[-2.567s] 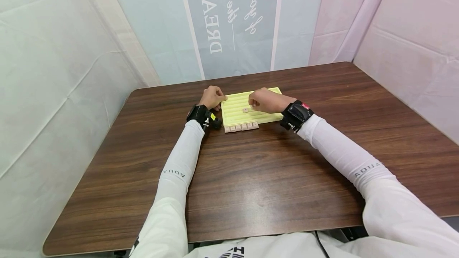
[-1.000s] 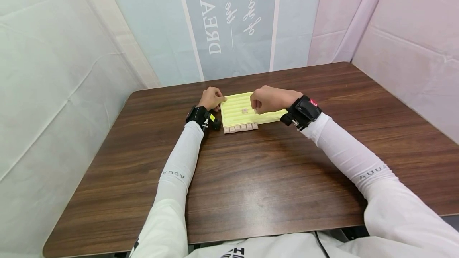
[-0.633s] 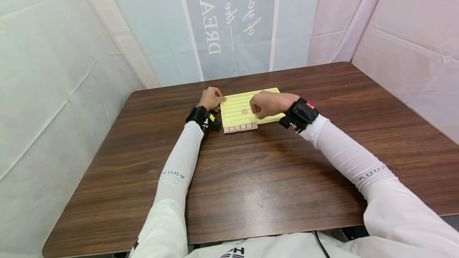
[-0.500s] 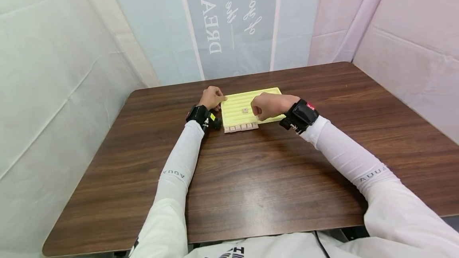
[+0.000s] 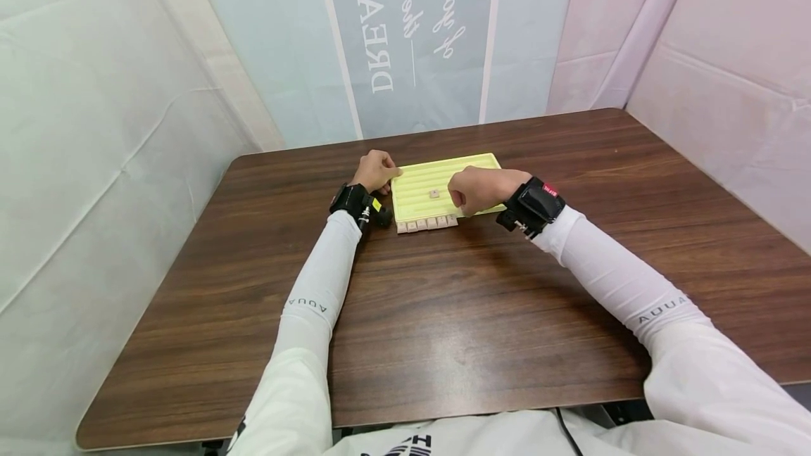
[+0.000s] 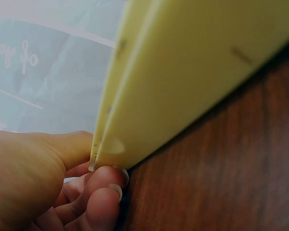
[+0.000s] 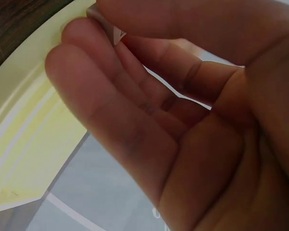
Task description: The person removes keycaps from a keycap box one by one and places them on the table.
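Observation:
A yellow ridged tray (image 5: 412, 188) lies near the back of the table. My left hand (image 5: 376, 171) pinches its left edge between thumb and fingers; the left wrist view shows the tray's side wall (image 6: 183, 86) held there. My right hand (image 5: 481, 191) is over the tray's front right part. In the right wrist view its thumb and fingers pinch a small keycap (image 7: 106, 25), mostly hidden. One beige keycap (image 5: 434, 193) sits alone in the tray. A row of several keycaps (image 5: 427, 224) runs along the tray's front edge, just left of my right hand.
The dark wooden table (image 5: 405, 315) spreads around the tray. A patterned cloth (image 5: 431, 41) hangs behind the far edge, and pale sheets (image 5: 95, 160) hang at both sides. A black cable (image 5: 568, 431) hangs at the near edge.
My right hand has shifted from over the tray's middle toward its front edge, near the right end of the keycap row. The left hand stays at the tray's left edge.

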